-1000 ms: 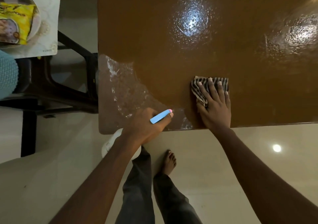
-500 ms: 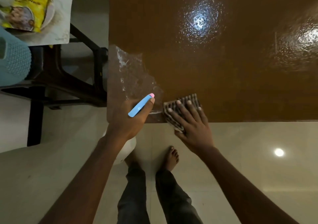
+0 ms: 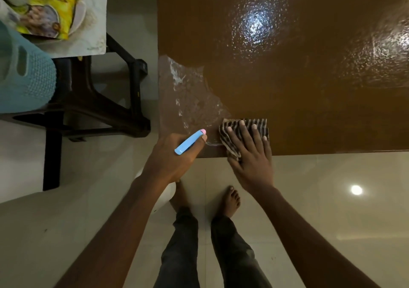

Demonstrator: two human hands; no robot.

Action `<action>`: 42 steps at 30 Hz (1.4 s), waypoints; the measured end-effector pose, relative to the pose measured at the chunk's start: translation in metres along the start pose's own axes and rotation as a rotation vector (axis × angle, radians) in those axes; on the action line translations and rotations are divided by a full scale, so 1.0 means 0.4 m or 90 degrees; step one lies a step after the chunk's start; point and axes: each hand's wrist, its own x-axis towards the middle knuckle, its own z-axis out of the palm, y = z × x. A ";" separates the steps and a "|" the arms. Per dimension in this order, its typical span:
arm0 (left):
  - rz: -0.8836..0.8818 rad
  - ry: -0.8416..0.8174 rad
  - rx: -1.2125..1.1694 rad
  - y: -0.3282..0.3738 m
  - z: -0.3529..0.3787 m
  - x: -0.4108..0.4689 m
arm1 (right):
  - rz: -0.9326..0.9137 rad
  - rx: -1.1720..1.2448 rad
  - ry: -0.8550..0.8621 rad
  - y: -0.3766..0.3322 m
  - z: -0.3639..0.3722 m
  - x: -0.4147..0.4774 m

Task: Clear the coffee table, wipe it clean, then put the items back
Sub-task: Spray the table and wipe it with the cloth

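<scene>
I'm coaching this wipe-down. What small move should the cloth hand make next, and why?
Probably slide the right hand and striped cloth leftward into the wet patch at the near-left corner of the table: it looks unwiped, and the cloth lies flat right at its edge.

My right hand (image 3: 250,154) lies flat on the striped cloth (image 3: 256,123), fingers spread, pressing it on the table (image 3: 298,84) at the near edge. My left hand (image 3: 172,157) grips the spray bottle (image 3: 190,142) at the cloth's 9 o'clock, just beside it, with the pink tip aimed at 1 o'clock. Wet patch (image 3: 190,101) at the cloth's 11 o'clock. Dark stool (image 3: 99,101) at the frame's 10 o'clock, yellow packet (image 3: 51,10) above it.
</scene>
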 end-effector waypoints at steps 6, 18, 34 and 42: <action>0.063 -0.011 0.058 -0.033 -0.013 0.018 | 0.195 0.047 0.016 0.068 -0.047 0.014; 0.067 0.114 -0.050 -0.077 -0.112 0.034 | 0.220 0.056 0.007 -0.235 0.017 0.091; 0.094 -0.008 0.053 -0.033 -0.125 0.105 | 0.109 -0.041 -0.021 0.017 -0.070 0.086; 0.070 0.068 0.022 -0.057 -0.158 0.141 | 0.203 -0.017 0.020 -0.081 -0.066 0.225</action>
